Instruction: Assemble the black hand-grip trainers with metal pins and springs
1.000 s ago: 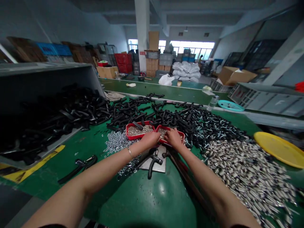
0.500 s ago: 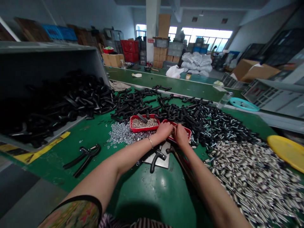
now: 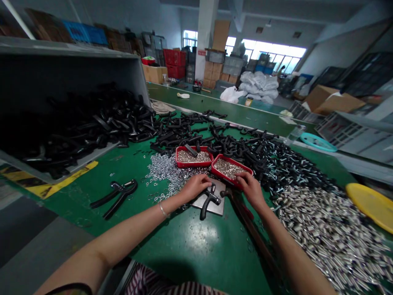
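My left hand (image 3: pixel 195 187) is closed in a pinch at the top of a black clamp-like part (image 3: pixel 208 203), which lies on a square metal plate (image 3: pixel 219 205). Whatever is between those fingertips is too small to make out. My right hand (image 3: pixel 251 189) has its fingers bent together by the front right corner of a red tray (image 3: pixel 229 179) of small metal pins; I cannot see what they hold. Left of it stands another red tray (image 3: pixel 193 164) of tiny metal pieces, with a black part across it. A hammer (image 3: pixel 245 219) lies beside the plate.
Loose metal rings (image 3: pixel 164 172) spread left of the trays. An assembled black hand grip (image 3: pixel 116 194) lies further left, near a grey crate (image 3: pixel 143 78) of black handles. Silver cylinders (image 3: pixel 325 229) are heaped at right, beside a yellow lid (image 3: pixel 370 205). Black parts (image 3: pixel 184 127) cover the back.
Both hands have come out of the right red tray and moved apart. The left is now at the black part on the plate, the right at the tray's front corner. The view has shifted slightly.
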The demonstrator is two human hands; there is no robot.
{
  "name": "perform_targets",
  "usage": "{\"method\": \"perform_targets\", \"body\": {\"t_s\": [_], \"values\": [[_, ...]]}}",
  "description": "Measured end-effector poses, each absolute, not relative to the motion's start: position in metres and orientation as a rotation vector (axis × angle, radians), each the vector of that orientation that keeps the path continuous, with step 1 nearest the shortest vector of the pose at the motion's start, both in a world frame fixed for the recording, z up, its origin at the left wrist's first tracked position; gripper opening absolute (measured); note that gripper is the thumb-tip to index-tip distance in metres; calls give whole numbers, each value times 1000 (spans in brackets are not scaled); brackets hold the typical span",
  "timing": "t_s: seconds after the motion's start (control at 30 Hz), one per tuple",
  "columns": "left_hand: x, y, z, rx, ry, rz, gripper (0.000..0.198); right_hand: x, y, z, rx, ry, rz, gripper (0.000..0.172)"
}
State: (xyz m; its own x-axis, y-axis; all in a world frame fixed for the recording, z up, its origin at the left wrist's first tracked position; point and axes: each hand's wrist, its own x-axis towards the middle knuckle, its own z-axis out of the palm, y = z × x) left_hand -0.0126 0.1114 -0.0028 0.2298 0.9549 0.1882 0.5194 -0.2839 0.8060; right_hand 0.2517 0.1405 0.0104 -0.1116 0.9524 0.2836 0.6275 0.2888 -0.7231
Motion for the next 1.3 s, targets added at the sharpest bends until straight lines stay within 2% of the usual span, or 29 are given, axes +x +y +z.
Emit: {"method": "perform_targets", "body": {"t_s": [0.23, 0.43, 0.73, 1.0, 1.3], "values": [[-5, 96, -24, 2027, 1426, 906, 9, 211, 134, 10, -1347, -2149, 693, 21], [-12, 98, -28, 2055, 1431, 878, 9, 192, 132, 0, -1452, -2219, 612, 16], [-9, 97, -28, 2732, 1311, 633, 19, 181, 136, 12, -1698, -2388, 456, 13], [-9, 92, -33, 2686, 1307, 690, 21, 178, 137, 9, -1755, -2535, 376, 22], [-5, 83, -31, 2624, 1377, 648, 16, 165, 133, 17, -1697, -2794, 118, 20]]}}
